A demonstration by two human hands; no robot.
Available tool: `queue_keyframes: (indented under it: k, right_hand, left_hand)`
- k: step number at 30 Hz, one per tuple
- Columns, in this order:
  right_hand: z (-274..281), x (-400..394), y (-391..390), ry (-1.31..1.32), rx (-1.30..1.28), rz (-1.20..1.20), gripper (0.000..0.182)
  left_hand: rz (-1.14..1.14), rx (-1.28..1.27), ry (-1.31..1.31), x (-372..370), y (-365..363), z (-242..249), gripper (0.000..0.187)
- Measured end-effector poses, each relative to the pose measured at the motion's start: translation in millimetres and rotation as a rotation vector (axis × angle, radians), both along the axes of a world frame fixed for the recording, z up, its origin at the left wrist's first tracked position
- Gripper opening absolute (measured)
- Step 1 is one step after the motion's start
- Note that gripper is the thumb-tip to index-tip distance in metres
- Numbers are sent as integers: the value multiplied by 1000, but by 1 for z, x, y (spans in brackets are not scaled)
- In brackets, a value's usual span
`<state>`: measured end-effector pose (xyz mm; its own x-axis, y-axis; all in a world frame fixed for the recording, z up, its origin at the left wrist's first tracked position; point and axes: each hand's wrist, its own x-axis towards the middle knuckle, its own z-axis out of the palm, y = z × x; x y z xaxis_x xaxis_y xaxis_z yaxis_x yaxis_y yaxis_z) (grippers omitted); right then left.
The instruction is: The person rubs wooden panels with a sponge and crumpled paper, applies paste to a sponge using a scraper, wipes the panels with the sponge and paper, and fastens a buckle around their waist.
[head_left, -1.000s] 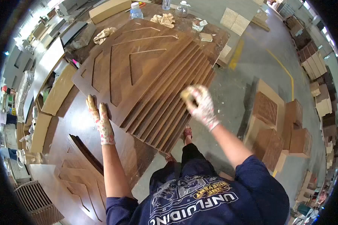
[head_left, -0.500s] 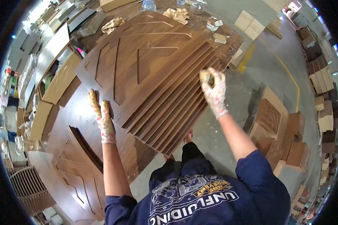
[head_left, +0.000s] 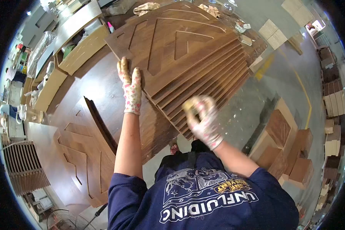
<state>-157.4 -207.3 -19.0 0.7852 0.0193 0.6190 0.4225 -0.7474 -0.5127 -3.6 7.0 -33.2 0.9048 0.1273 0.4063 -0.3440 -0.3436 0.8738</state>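
A stack of brown wooden panels [head_left: 163, 50] with carved grooves lies fanned out, its stepped edges facing me. My left hand [head_left: 131, 87], in a spotted, stained glove, rests at the left edge of the top panel with fingers apart and nothing in it. Over the lower stepped edges is my right hand [head_left: 204, 119], gloved too and slightly blurred, its fingers curled; what they hold, if anything, cannot be made out. Another carved panel [head_left: 76, 153] lies on the left, with a curved dark edge beside it.
Crumpled cloths [head_left: 146, 8] and a small block [head_left: 246, 40] lie beyond the stack. Cardboard boxes [head_left: 301, 168] stand on the floor at the right. A long carton [head_left: 84, 50] is at the upper left. A person [head_left: 14, 75] is at the far left.
The view has turned, shifting the stack right and up. My right hand has moved down along the stepped edges toward the near end; my left hand now touches the top panel's left edge.
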Motion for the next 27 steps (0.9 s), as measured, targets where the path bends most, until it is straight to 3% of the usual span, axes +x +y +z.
queue_keyframes:
  k: [1, 2, 3, 5, 7, 8, 9, 11, 13, 15, 17, 18, 19, 21, 22, 23, 25, 27]
  right_hand:
    - [3, -18, 25, 33, -3, 9, 33]
    - [-13, -32, 45, 157, 197, 152, 35]
    - [-15, -36, 57, 215, 59, 379, 38]
    - [-8, -39, 48, 95, -30, 464, 41]
    - [-8, -23, 27, 119, 226, 280, 44]
    - [-2, -24, 23, -33, 130, -14, 44]
    - [-18, -24, 18, -32, 85, -78, 43]
    - [-25, -44, 34, -22, -131, 58, 45]
    - [-20, -61, 53, 168, -198, 394, 39]
    - [-24, -69, 54, 69, -109, 360, 41]
    - [-4, -55, 37, 56, -43, 143, 46]
    - [-9, -47, 33, -30, 11, 1, 42]
    - [-10, -46, 28, 48, -12, -28, 33]
    - [-5, -61, 31, 98, -206, 211, 32]
    - [-40, -78, 37, 42, -224, 215, 34]
    - [-35, -82, 37, 167, -214, 448, 41]
    - [-24, -80, 35, 372, -50, 485, 44]
    - [-12, -46, 23, 52, 90, 191, 46]
  left_hand:
    - [-5, -42, -14, 2, 0, -3, 60]
    - [-19, -75, -22, 6, 1, -9, 59]
    - [-35, -106, -30, 7, 1, -8, 59]
    - [-2, -35, -28, 4, 0, -6, 59]
    - [9, -30, -5, 0, -3, 4, 59]
    - [1, -58, 19, -3, -4, 7, 59]
    - [-9, -85, 43, -5, -4, 10, 59]
    - [12, -60, 34, -6, -5, 11, 60]
    - [15, -65, 34, -4, -5, 9, 60]
    - [18, -63, 31, -3, -6, 9, 60]
    - [15, -74, 34, -5, -6, 10, 60]
    - [25, -65, 29, -6, -6, 8, 60]
    - [36, -57, 21, -5, -6, 6, 61]
    - [39, -56, -3, 0, -7, 6, 61]
    - [37, -63, -11, 1, -7, 4, 61]
    - [37, -69, -17, 1, -6, 2, 61]
    - [29, -48, -6, 1, -4, 3, 61]
    - [5, -55, 12, -1, -2, 2, 61]
